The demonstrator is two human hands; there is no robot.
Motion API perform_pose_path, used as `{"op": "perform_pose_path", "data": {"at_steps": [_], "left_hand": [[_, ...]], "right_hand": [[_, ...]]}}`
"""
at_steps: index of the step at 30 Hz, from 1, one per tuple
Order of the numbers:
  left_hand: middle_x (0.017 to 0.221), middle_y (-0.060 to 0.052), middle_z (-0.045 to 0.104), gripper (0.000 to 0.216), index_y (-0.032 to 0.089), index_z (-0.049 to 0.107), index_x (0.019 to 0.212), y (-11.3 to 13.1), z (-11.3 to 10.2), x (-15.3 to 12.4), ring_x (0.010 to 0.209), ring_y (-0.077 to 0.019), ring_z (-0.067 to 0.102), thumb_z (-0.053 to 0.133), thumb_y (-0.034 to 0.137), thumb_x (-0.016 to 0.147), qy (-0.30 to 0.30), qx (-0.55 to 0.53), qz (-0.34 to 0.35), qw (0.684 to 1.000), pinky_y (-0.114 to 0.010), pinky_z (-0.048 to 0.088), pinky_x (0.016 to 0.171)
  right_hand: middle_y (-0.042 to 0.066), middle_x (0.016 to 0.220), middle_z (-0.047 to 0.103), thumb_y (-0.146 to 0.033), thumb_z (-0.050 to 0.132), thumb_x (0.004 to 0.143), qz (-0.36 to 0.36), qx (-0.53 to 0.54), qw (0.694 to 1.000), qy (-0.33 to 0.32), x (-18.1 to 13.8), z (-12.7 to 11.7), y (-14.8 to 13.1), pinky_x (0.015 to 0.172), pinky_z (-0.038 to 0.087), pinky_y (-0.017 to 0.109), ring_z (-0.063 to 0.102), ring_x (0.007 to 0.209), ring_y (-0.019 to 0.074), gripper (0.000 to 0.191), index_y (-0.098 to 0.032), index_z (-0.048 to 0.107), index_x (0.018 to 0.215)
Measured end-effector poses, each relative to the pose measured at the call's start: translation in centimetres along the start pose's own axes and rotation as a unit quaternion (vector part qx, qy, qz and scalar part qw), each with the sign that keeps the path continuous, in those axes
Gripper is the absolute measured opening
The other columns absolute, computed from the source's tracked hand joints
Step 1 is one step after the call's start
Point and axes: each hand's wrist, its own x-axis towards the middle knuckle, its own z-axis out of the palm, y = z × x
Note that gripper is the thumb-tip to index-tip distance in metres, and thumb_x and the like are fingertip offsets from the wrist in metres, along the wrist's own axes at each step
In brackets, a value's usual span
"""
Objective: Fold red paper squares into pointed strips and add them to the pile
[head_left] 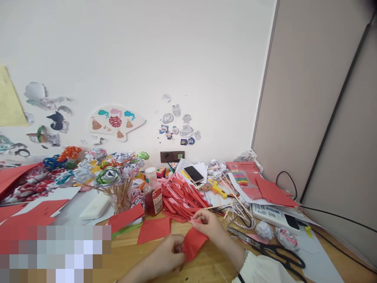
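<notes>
My left hand (166, 253) pinches the lower left edge of a red paper square (194, 241) just above the wooden table (129, 255). My right hand (207, 224) grips the same paper at its upper right corner, fingers curled. The paper is bent between the two hands. Right behind them lies a heap of folded red paper strips (179, 196). A flat red paper sheet (154, 229) lies to the left of the hands.
A bottle of red liquid (153, 194) and a cup of paper flowers on sticks (118, 181) stand behind left. Black scissors (273, 251), a phone (193, 173), a yellow glue gun (218, 188), crumpled paper balls and cables lie right. Red sheets cover the left side.
</notes>
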Motion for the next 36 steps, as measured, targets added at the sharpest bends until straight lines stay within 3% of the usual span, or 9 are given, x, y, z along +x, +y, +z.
{"op": "perform_pose_path", "data": {"at_steps": [3, 9, 13, 17, 21, 23, 26, 30, 36], "left_hand": [[0.046, 0.006, 0.049, 0.018, 0.019, 0.045, 0.059, -0.1, 0.4, -0.1, 0.042, -0.0092, 0.041, 0.053, 0.033, 0.068, -0.004, 0.018, 0.002, 1.000, -0.021, 0.028, 0.043], [0.065, 0.002, 0.050, 0.035, 0.018, 0.049, 0.070, 0.4, -0.3, 0.5, 0.062, -0.0133, 0.046, 0.056, 0.053, 0.069, 0.090, -0.023, 0.089, 0.992, -0.023, 0.035, 0.058], [0.055, 0.005, 0.040, 0.036, 0.018, 0.046, 0.058, 0.5, 0.0, 0.5, 0.055, -0.0120, 0.037, 0.059, 0.052, 0.066, 0.093, 0.044, 0.079, 0.992, -0.024, 0.029, 0.053], [0.055, 0.004, 0.040, 0.039, 0.020, 0.041, 0.055, 0.4, 0.1, 0.6, 0.055, -0.0128, 0.038, 0.052, 0.055, 0.068, 0.193, 0.006, 0.084, 0.978, -0.024, 0.030, 0.053], [0.053, 0.005, 0.041, 0.041, 0.021, 0.042, 0.054, 0.1, -0.5, 0.8, 0.053, -0.0133, 0.041, 0.053, 0.058, 0.066, 0.286, -0.019, 0.080, 0.955, -0.024, 0.033, 0.051], [0.053, 0.004, 0.044, 0.040, 0.021, 0.042, 0.054, 0.0, -0.5, 0.9, 0.053, -0.0135, 0.043, 0.055, 0.056, 0.066, 0.293, -0.029, 0.079, 0.952, -0.024, 0.035, 0.051], [0.058, 0.003, 0.053, 0.035, 0.020, 0.047, 0.065, -0.2, 0.0, 1.0, 0.055, -0.0144, 0.051, 0.061, 0.052, 0.063, 0.238, -0.094, 0.089, 0.963, -0.024, 0.041, 0.053], [0.052, 0.005, 0.057, 0.047, 0.021, 0.046, 0.086, -0.7, 0.9, 1.3, 0.039, -0.0129, 0.050, 0.061, 0.059, 0.062, 0.167, -0.171, 0.038, 0.970, -0.022, 0.038, 0.038], [0.045, 0.005, 0.055, 0.057, 0.019, 0.049, 0.075, -1.0, 0.6, 1.6, 0.035, -0.0116, 0.052, 0.058, 0.072, 0.058, 0.173, -0.191, 0.009, 0.966, -0.020, 0.039, 0.035]], "right_hand": [[-0.002, 0.066, 0.054, -0.028, 0.067, 0.066, 0.001, 0.015, 0.999, -0.045, -0.3, 0.1, -0.3, 0.057, 0.035, 0.023, 0.048, 0.060, 0.0117, 0.021, -0.016, 0.061, 0.083], [-0.001, 0.072, 0.059, -0.028, 0.069, 0.066, -0.018, 0.022, 0.994, -0.102, -0.9, 0.5, -1.1, 0.061, 0.038, 0.023, 0.052, 0.066, 0.0129, 0.019, -0.016, 0.062, 0.079], [0.000, 0.073, 0.060, -0.040, 0.070, 0.067, -0.026, 0.035, 0.994, -0.105, -0.9, 0.7, -0.9, 0.063, 0.040, 0.025, 0.054, 0.068, 0.0146, 0.028, -0.017, 0.062, 0.080], [0.001, 0.069, 0.058, -0.061, 0.051, 0.078, -0.025, 0.041, 0.998, -0.036, -0.5, 0.5, -0.6, 0.060, 0.042, 0.026, 0.053, 0.064, 0.0147, 0.045, -0.017, 0.060, 0.077], [0.000, 0.059, 0.054, -0.068, 0.049, 0.074, 0.017, 0.080, 0.994, -0.066, -0.2, 0.6, -0.5, 0.050, 0.038, 0.024, 0.049, 0.050, 0.0121, 0.052, -0.016, 0.055, 0.072], [-0.001, 0.058, 0.053, -0.062, 0.053, 0.075, 0.012, 0.060, 0.995, -0.079, -0.3, 0.9, -0.3, 0.050, 0.037, 0.023, 0.048, 0.050, 0.0116, 0.047, -0.016, 0.054, 0.072], [-0.002, 0.059, 0.051, -0.043, 0.053, 0.081, -0.034, -0.064, 0.996, -0.050, -0.7, 1.4, -0.2, 0.051, 0.034, 0.022, 0.046, 0.054, 0.0118, 0.031, -0.016, 0.054, 0.067], [0.002, 0.065, 0.059, -0.015, 0.047, 0.081, -0.130, -0.297, 0.946, -0.003, -1.4, 1.6, -0.4, 0.057, 0.035, 0.024, 0.051, 0.060, 0.0145, 0.016, -0.016, 0.059, 0.069], [0.007, 0.083, 0.067, -0.010, 0.044, 0.085, -0.328, -0.433, 0.839, 0.015, -1.6, 1.6, -0.3, 0.064, 0.042, 0.028, 0.057, 0.073, 0.0192, 0.031, -0.016, 0.059, 0.111]]}}
